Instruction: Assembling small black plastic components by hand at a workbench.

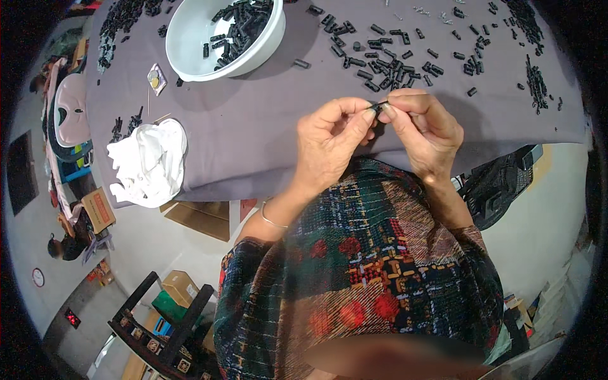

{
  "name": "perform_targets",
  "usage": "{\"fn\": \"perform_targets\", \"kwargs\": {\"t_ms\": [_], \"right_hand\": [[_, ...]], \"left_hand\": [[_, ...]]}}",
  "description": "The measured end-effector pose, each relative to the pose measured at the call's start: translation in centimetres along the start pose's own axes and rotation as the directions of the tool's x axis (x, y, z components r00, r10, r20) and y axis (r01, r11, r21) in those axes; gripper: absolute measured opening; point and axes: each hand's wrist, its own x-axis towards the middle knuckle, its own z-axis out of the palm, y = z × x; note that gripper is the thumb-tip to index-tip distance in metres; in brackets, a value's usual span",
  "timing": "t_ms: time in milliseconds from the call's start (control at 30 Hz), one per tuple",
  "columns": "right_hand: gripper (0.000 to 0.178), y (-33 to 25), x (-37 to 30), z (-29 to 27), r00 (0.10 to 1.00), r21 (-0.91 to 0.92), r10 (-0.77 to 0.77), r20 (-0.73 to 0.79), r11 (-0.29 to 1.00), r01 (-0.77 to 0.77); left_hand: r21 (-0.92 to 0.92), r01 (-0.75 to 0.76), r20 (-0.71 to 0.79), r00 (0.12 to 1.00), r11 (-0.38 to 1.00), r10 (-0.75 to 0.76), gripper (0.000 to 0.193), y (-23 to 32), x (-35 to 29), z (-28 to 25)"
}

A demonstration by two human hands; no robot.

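Just over the table's near edge, my left hand [330, 140] and my right hand [425, 130] meet fingertip to fingertip. Both are closed in a pinch on a small black part [378, 106], mostly hidden by the thumbs and fingers. A thin dark end of it shows at the right fingertips. Beyond my hands lies a loose scatter of short black cylindrical pieces [386, 69]. A white bowl [275, 47] at the far left of them holds more of the same black pieces.
Grey cloth [240, 126] covers the table. A crumpled white cloth [151, 161] lies at its left front edge, near a small packet [156, 79]. Thin black parts [536, 85] are heaped at right, small silvery bits [423, 11] at the back. An open cardboard box [201, 218] stands below.
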Motion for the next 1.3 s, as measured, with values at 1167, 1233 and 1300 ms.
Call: {"fn": "perform_targets", "kwargs": {"t_ms": [1167, 1233, 1300], "right_hand": [[0.041, 1.4, 0.6, 1.0, 0.972, -0.204, -0.207, 0.108, 0.953, 0.225], [0.041, 1.1, 0.7, 1.0, 0.967, -0.25, -0.237, 0.095, 0.934, 0.253], [0.041, 1.1, 0.8, 0.8, 0.968, -0.26, -0.228, 0.108, 0.933, 0.249]], "left_hand": [[-0.373, 0.278, 0.184, 0.957, 0.885, -0.223, 0.017, -0.8, 1.9, -1.6], [-0.405, 0.33, 0.235, 0.939, 0.853, -0.251, 0.016, -0.7, 2.1, -1.8], [-0.441, 0.38, 0.275, 0.92, 0.813, -0.28, 0.016, -0.6, 2.2, -1.9]]}}
